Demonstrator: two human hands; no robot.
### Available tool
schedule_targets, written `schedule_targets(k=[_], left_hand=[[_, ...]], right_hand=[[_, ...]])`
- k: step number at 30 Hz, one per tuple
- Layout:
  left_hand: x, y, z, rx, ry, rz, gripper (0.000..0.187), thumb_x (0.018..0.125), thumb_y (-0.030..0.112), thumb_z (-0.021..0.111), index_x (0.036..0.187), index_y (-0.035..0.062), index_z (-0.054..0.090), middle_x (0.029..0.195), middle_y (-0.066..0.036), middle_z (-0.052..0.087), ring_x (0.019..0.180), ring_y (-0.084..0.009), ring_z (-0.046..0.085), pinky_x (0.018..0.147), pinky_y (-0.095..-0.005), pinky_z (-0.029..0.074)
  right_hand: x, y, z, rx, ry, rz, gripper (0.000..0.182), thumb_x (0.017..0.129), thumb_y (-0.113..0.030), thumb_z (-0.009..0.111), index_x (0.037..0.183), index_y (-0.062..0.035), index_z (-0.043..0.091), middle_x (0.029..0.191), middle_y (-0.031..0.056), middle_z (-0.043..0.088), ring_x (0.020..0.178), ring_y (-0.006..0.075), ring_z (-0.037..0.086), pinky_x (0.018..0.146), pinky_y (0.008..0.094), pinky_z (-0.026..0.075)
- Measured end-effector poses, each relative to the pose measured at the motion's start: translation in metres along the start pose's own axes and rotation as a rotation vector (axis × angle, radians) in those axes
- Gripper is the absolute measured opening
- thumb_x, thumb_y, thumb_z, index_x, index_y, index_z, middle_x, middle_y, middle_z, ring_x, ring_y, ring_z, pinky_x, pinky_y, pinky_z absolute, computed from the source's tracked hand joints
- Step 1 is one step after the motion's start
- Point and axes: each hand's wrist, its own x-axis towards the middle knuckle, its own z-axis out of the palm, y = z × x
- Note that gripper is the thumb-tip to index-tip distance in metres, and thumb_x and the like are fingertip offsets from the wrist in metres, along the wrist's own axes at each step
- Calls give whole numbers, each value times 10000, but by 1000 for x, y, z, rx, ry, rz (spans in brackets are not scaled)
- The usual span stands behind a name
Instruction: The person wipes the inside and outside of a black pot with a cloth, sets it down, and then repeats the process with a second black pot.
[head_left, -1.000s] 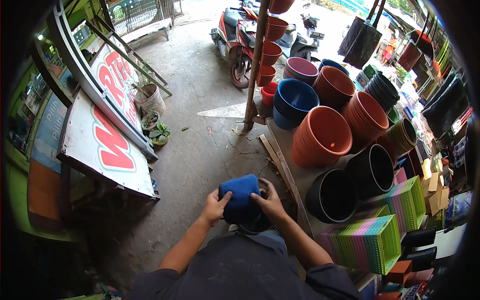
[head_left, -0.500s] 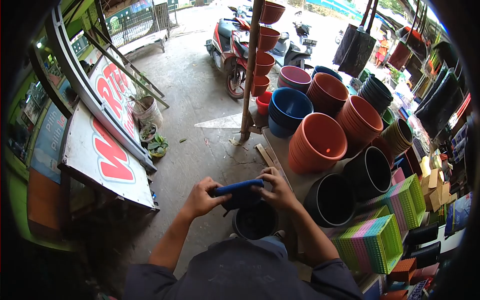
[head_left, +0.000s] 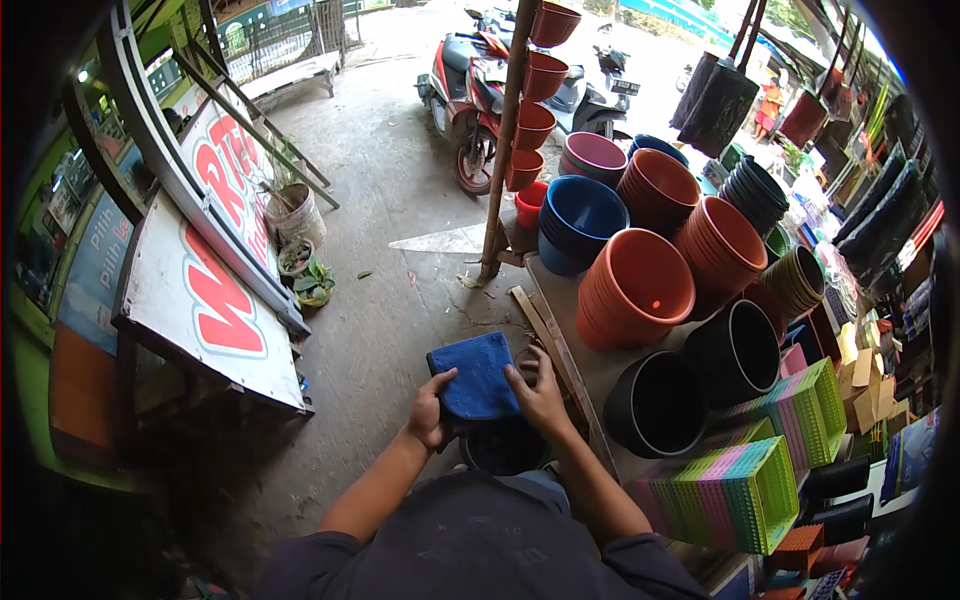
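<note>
A flat, folded blue cloth-like piece (head_left: 474,372) with a dark edge is held up in front of my body, its broad face toward the camera. My left hand (head_left: 430,412) grips its left side, thumb on top. At the right edge, my right hand (head_left: 537,392) has its thumb on the blue face, with the other fingers curled beside and behind it. Under the piece, near my feet, stands a black round container (head_left: 492,452), partly hidden by my hands and the piece.
Stacked orange pots (head_left: 640,285), blue pots (head_left: 583,215) and black pots (head_left: 657,402) crowd the right side near green baskets (head_left: 775,495). A wooden post (head_left: 507,140) holds small hanging pots. A white signboard (head_left: 215,300) stands left; a red motorbike (head_left: 470,110) is beyond.
The blue piece has turned from nearly edge-on to show its broad face. My left hand has moved right and down, and my right hand has shifted slightly lower.
</note>
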Motion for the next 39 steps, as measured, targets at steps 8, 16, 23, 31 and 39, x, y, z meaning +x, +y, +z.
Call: schedule_targets(k=[8,16,23,31,39], left_hand=[[5,-16,-8,-21,129,125,486,900,351,537,1238,3,542,1175,-168,634,1069,-325,628,995,-476,473],[2,-36,-9,-6,80,102,594,887,462,530,1315,51,493,1257,-151,592,1133,-320,595,1009,-485,455],[1,-46,-15,-119,15,99,679,847,585,542,1319,100,497,1283,-128,575,1137,-308,586,968,-461,481],[10,-53,-20,-41,96,120,476,910,353,535,1229,1,539,1139,-154,644,1022,-304,644,941,-452,510],[8,-47,-22,-49,50,9,381,900,202,507,1179,-51,566,1140,-177,647,1026,-312,648,968,-437,497]], right_hand=[[-65,-7,14,646,-37,696,517,880,-389,700,1162,-16,479,969,92,588,759,183,624,699,315,510],[-53,-16,13,1078,-68,791,310,952,-247,604,1196,-95,488,1076,60,588,974,205,613,801,365,512],[-39,-44,22,1067,17,751,270,999,-228,495,1256,-158,453,1158,63,555,1008,219,597,835,407,505],[-56,10,41,562,6,519,344,921,-158,653,1218,-81,499,1085,30,584,913,142,602,727,309,512],[-57,-6,26,1230,-189,920,534,895,-349,673,1275,-27,482,1169,82,593,1024,258,601,947,396,455]])
